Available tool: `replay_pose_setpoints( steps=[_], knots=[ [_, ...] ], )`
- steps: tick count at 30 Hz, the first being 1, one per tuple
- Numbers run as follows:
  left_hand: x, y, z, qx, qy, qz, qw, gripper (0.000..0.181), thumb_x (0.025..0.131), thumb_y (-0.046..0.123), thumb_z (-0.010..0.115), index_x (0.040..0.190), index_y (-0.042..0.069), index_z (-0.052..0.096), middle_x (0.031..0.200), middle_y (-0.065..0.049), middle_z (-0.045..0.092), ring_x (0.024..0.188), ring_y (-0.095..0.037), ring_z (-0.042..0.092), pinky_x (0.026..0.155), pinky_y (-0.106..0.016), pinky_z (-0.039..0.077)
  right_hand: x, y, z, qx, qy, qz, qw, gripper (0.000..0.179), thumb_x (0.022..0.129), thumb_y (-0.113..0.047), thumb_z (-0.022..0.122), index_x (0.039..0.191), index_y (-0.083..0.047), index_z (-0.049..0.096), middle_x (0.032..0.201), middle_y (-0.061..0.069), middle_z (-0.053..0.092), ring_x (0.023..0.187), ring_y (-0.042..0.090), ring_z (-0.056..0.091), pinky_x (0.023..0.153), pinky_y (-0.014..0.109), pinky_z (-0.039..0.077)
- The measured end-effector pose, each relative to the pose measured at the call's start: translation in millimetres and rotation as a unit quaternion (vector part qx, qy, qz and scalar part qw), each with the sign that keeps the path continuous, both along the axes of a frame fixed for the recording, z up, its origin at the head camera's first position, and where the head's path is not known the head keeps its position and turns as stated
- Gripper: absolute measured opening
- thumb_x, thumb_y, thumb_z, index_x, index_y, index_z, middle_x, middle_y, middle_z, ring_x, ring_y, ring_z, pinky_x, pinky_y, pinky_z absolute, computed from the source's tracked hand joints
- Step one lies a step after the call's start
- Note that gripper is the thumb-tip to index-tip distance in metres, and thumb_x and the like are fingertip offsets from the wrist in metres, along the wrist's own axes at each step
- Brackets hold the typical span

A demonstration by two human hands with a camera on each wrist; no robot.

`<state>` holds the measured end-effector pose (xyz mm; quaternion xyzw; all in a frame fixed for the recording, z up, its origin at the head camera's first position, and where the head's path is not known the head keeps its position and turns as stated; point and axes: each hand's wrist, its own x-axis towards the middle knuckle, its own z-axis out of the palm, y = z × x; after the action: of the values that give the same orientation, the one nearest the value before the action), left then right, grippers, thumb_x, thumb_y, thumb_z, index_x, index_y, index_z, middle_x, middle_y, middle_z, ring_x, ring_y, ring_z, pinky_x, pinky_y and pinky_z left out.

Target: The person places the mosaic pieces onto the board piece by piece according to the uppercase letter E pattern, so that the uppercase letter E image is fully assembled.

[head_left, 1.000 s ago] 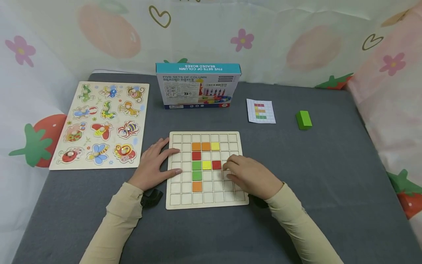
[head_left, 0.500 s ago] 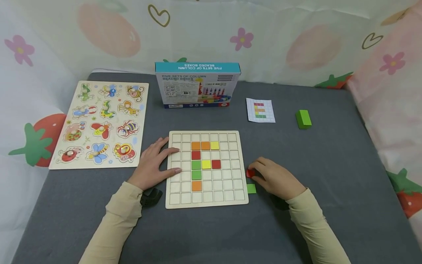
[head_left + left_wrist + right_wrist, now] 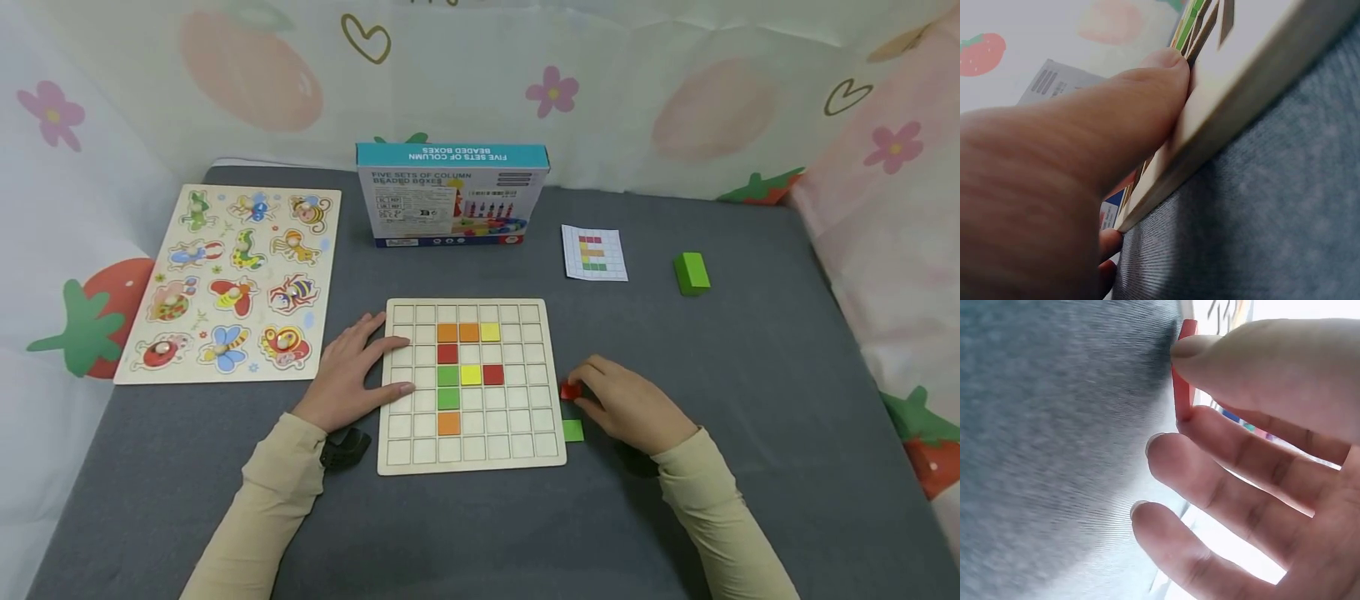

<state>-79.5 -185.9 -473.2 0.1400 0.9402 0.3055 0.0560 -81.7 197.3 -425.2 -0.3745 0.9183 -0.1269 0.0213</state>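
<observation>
A wooden grid board (image 3: 510,448) lies flat, several orange, yellow, red and green square tiles set in its cells. My left hand (image 3: 345,379) rests on the board's left edge, fingers spread and thumb on the surface; in the left wrist view the thumb (image 3: 1141,106) presses on the rim. Just off the board's right edge, my right hand (image 3: 630,404) pinches a red tile (image 3: 570,391) between thumb and index finger. The right wrist view shows this red tile (image 3: 1182,394) edge-on, other fingers loosely bent. A green tile (image 3: 573,431) lies against the board's right side, below that hand.
An insect puzzle board (image 3: 202,321) lies at the left. Behind the grid board stands a printed box (image 3: 427,208). A pattern card (image 3: 611,254) and a green block (image 3: 692,273) lie at the back right. Patterned cloth hangs around the grey table (image 3: 765,350).
My right hand has moved right, off the grid board to the red tile beside it, uncovering the board's right cells and the loose green tile. The left hand has stayed in place.
</observation>
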Motion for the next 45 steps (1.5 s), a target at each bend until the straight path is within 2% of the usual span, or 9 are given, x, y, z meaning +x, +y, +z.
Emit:
replay_pose_setpoints(
  steps=[6,11,16,23,36,45],
  knots=[
    [-0.4,-0.2,0.2,0.001,0.003,0.000,1.0000,0.067,0.080,0.049,0.073,0.136,0.019,0.052,0.158,-0.011,0.022,0.147,-0.033,0.011,0.114,-0.059,0.012,-0.5,-10,7.6,-0.013,0.015,0.016,0.9997,0.023,0.083,-0.011,0.076,0.101,-0.007,0.063,0.096,0.002,0.060,0.081,0.010,0.060,0.070,0.025,0.054],
    [-0.5,0.0,0.6,-0.001,0.003,0.000,1.0000,0.067,0.080,0.049,0.073,0.136,0.019,0.052,0.158,-0.011,0.022,0.147,-0.032,0.011,0.114,-0.059,0.012,0.6,-29,12.7,-0.019,0.031,0.056,0.9978,0.023,0.083,-0.012,0.076,0.101,-0.006,0.063,0.097,0.002,0.060,0.080,0.010,0.059,0.069,0.023,0.053],
    [0.1,0.4,1.4,-0.001,0.002,0.001,1.0000,0.067,0.080,0.048,0.073,0.136,0.019,0.053,0.158,-0.012,0.022,0.147,-0.033,0.011,0.114,-0.059,0.012,2.1,-50,11.8,-0.006,0.026,0.100,0.9946,0.021,0.085,-0.011,0.072,0.102,-0.006,0.061,0.098,0.002,0.061,0.084,0.011,0.059,0.074,0.024,0.054],
    [0.7,0.8,2.1,-0.002,-0.001,0.001,1.0000,0.067,0.080,0.049,0.072,0.136,0.018,0.052,0.158,-0.012,0.022,0.147,-0.033,0.011,0.114,-0.058,0.012,5.8,-72,5.6,-0.006,0.035,0.140,0.9896,0.021,0.087,-0.014,0.070,0.105,-0.008,0.061,0.098,0.001,0.060,0.082,0.011,0.059,0.073,0.024,0.054],
    [0.5,0.0,1.8,-0.003,0.002,-0.001,1.0000,0.066,0.080,0.048,0.072,0.136,0.018,0.052,0.158,-0.013,0.022,0.147,-0.034,0.011,0.115,-0.059,0.012,12.9,-94,0.5,0.010,0.012,0.158,0.9872,0.016,0.088,-0.017,0.068,0.103,-0.013,0.062,0.092,-0.003,0.058,0.076,0.009,0.054,0.070,0.023,0.051],
    [0.3,0.4,1.4,-0.005,-0.004,0.002,1.0000,0.066,0.081,0.049,0.072,0.136,0.018,0.052,0.158,-0.012,0.021,0.147,-0.033,0.011,0.115,-0.058,0.011,13.9,-99,-2.6,0.031,0.014,0.162,0.9861,0.014,0.090,-0.021,0.067,0.103,-0.015,0.063,0.097,-0.003,0.059,0.079,0.010,0.055,0.071,0.024,0.051]
  ],
)
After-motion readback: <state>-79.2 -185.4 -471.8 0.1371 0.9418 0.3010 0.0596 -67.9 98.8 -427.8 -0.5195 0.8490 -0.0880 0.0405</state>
